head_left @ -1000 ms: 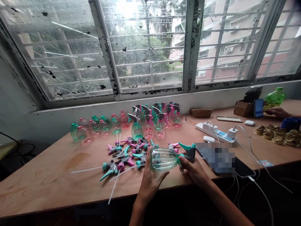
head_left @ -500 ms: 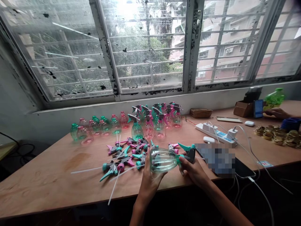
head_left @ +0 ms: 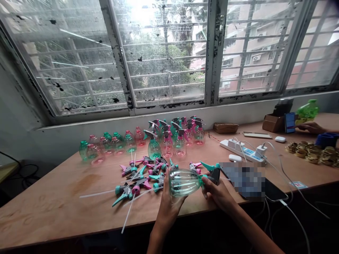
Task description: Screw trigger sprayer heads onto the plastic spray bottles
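A clear green spray bottle (head_left: 184, 182) lies sideways in the air above the front edge of the table, its base toward my left hand (head_left: 169, 203). That hand is closed round the base end. At the neck, my right hand (head_left: 215, 188) grips the teal collar of a grey and teal trigger spray head (head_left: 214, 171), which sits at the bottle's mouth. Whether the thread is tight cannot be seen. Beyond my left hand lies a loose pile of pink, teal and grey spray heads (head_left: 136, 190) with white dip tubes.
Bottles with spray heads (head_left: 167, 146) stand by the wall, and open-necked bottles (head_left: 116, 144) are to their left. A power strip (head_left: 242, 151), cables and a dark phone (head_left: 275, 188) lie rightward. Another person's hand (head_left: 309, 127) is at far right, near gold-coloured pieces (head_left: 304, 151).
Both hands keep their hold on the bottle and spray head, almost in place. The view has shifted very slightly; nothing was let go.
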Motion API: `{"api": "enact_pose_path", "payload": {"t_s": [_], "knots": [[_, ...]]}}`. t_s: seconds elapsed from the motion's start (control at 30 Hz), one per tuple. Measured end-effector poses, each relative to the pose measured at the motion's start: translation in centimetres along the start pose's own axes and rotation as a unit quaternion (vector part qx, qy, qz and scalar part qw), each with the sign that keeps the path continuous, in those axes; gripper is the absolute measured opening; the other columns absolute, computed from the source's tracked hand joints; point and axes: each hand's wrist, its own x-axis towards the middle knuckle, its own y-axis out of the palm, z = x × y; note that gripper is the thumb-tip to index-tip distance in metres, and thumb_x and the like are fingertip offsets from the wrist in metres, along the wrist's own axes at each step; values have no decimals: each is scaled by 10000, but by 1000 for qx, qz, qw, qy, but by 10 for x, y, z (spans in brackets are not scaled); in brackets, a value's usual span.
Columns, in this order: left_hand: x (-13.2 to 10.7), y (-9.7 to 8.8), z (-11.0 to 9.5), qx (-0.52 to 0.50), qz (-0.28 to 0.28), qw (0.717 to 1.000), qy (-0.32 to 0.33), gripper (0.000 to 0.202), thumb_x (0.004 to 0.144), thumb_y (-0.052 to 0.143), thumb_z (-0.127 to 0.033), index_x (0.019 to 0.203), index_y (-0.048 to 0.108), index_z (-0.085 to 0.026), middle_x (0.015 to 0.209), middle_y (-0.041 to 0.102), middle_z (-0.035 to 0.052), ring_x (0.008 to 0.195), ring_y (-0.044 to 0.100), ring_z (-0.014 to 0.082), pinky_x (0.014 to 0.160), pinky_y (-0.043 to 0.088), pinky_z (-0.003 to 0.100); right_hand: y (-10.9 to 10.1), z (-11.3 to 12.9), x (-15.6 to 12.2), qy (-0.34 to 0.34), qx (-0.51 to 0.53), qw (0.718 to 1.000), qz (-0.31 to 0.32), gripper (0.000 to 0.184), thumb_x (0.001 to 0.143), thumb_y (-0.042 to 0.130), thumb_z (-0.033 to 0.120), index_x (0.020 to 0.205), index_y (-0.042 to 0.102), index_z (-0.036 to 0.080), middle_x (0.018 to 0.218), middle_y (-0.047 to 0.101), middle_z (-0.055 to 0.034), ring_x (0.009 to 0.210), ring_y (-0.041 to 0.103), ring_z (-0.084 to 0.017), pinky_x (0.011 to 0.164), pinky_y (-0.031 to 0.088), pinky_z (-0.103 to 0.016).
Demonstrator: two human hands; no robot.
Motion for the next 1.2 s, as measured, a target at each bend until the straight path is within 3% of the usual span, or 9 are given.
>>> {"api": "enact_pose_path", "payload": {"t_s": [0.37, 0.6, 0.83, 1.0, 1.2], "knots": [[-1, 0, -9, 2, 11, 1000, -20, 1085, 821, 818, -407, 1622, 86, -404, 1728, 176, 55, 1555, 276, 356, 1260, 282, 521, -3, -6, 0, -15, -11, 1000, 11, 318, 879, 801, 429, 972, 604, 198, 545, 586, 56, 414, 515, -115, 431, 385, -226], [-3, -4, -12, -16, 34, 999, -29, 973, 896, 724, -453, 1634, 103, -330, 1693, 277, 94, 1551, 283, 362, 1276, 227, 531, -1, -3, 1, 4, -5, 1000, 12, 353, 866, 808, 460, 936, 582, 199, 537, 592, 52, 414, 514, -114, 433, 367, -222], [-3, -4, -2, 30, 0, 999, 33, 863, 919, 691, -348, 1612, 176, -381, 1744, 101, 14, 1602, 91, 319, 1289, 181, 503, -3, -6, 1, -2, -22, 1000, -2, 367, 850, 817, 476, 942, 598, 196, 534, 601, 48, 411, 508, -121, 440, 366, -236], [-3, -2, -6, 18, 2, 1000, 4, 931, 896, 718, -369, 1623, 137, -375, 1746, 109, 19, 1588, 173, 320, 1282, 225, 478, -2, -5, 1, -3, -22, 1000, -4, 367, 840, 822, 481, 959, 609, 207, 549, 597, 51, 420, 509, -132, 447, 381, -249], [-2, -3, -8, -11, 8, 1000, -12, 946, 881, 750, -432, 1622, 170, -336, 1697, 283, 69, 1552, 291, 334, 1278, 245, 488, -1, -4, 1, -4, -24, 1000, -7, 385, 821, 834, 490, 954, 615, 202, 553, 586, 53, 415, 513, -140, 441, 389, -262]]}}
